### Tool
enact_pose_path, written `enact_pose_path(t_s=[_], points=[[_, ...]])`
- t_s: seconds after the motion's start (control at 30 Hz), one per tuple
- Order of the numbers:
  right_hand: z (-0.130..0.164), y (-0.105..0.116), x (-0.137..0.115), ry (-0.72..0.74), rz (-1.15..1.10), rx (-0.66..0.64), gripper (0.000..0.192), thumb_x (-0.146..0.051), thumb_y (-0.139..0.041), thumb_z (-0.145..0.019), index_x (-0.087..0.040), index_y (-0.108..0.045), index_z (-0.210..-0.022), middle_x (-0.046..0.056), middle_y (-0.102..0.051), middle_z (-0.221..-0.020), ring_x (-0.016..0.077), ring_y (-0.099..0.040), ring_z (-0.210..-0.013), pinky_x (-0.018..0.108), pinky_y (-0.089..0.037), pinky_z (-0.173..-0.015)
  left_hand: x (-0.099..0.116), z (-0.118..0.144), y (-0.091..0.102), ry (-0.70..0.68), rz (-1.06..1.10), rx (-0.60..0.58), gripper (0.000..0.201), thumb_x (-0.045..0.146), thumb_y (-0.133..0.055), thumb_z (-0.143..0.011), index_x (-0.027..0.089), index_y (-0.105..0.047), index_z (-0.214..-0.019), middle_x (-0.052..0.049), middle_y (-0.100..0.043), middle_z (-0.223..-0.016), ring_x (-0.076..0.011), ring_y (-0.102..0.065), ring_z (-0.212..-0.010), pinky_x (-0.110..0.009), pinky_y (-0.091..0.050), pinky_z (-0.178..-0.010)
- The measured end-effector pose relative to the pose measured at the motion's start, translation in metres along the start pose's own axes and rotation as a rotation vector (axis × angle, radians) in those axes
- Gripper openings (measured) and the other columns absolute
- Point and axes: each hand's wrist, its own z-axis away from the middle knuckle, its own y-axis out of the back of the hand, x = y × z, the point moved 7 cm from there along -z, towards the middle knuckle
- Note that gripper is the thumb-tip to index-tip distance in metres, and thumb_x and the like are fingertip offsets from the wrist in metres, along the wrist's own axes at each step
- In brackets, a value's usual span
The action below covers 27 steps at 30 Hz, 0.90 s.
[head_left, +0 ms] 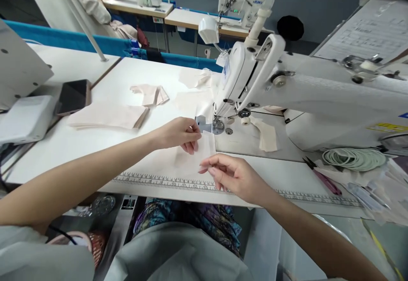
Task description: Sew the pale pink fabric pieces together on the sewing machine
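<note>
A thin pale fabric piece lies on the white table in front of the sewing machine's presser foot. My left hand is just left of the foot, beside a grey metal plate. Its thumb and forefinger are pressed together and the other fingers curl down; what they pinch, if anything, does not show. Nearer the table's front edge, my right hand hovers over the fabric's lower right side. The thumb meets the bent fingers there, and anything between them is too small to make out.
Folded pale fabric pieces and a phone lie to the left. A printed ruler strip runs along the front edge. Thread snips, a coil of pale cord and scraps lie right. Another person's sleeve shows behind.
</note>
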Motion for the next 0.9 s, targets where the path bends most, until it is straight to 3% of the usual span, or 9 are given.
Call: enact_pose_path(t_s=[0.17,0.4,0.6,0.9], points=[[-0.007,0.020,0.012,-0.094,-0.036,-0.028,0.030,-0.040,-0.055,-0.090,-0.015,-0.061,-0.107,0.009,-0.070,-0.094,0.0083,-0.057,-0.057,0.022,-0.046,-0.048,0.006,-0.027,-0.005,-0.068,-0.119,0.016,0.008,0.024,-0.054,-0.085,0.017,-0.053,-0.081,-0.001,-0.068,-0.063,-0.0127,-0.064,-0.053,-0.025,-0.051,-0.055],[-0.013,0.025,0.023,-0.131,-0.114,-0.025,0.032,-0.042,-0.057,-0.090,-0.016,-0.061,-0.107,0.008,-0.070,-0.095,0.0071,-0.057,-0.053,0.022,-0.048,-0.046,0.011,-0.038,0.003,-0.123,-0.548,0.230,0.012,0.028,-0.056,-0.083,0.019,-0.062,-0.079,0.000,-0.067,-0.078,-0.0135,-0.057,-0.067,-0.026,-0.040,-0.061],[-0.016,0.024,0.027,-0.143,-0.127,-0.037,0.029,-0.040,-0.056,-0.091,-0.016,-0.061,-0.106,0.006,-0.069,-0.093,0.0066,-0.057,-0.052,0.022,-0.049,-0.046,0.011,-0.042,0.003,-0.179,-0.603,0.245,0.011,0.026,-0.056,-0.083,0.018,-0.061,-0.077,-0.002,-0.063,-0.084,-0.0134,-0.055,-0.070,-0.026,-0.040,-0.061],[-0.018,0.025,0.029,-0.162,-0.127,-0.023,0.024,-0.036,-0.054,-0.091,-0.016,-0.062,-0.103,0.004,-0.068,-0.090,0.0059,-0.056,-0.051,0.021,-0.050,-0.047,0.010,-0.042,0.002,-0.149,-0.685,0.268,0.011,0.028,-0.055,-0.083,0.019,-0.059,-0.079,-0.002,-0.060,-0.092,-0.0146,-0.056,-0.071,-0.026,-0.038,-0.061]])
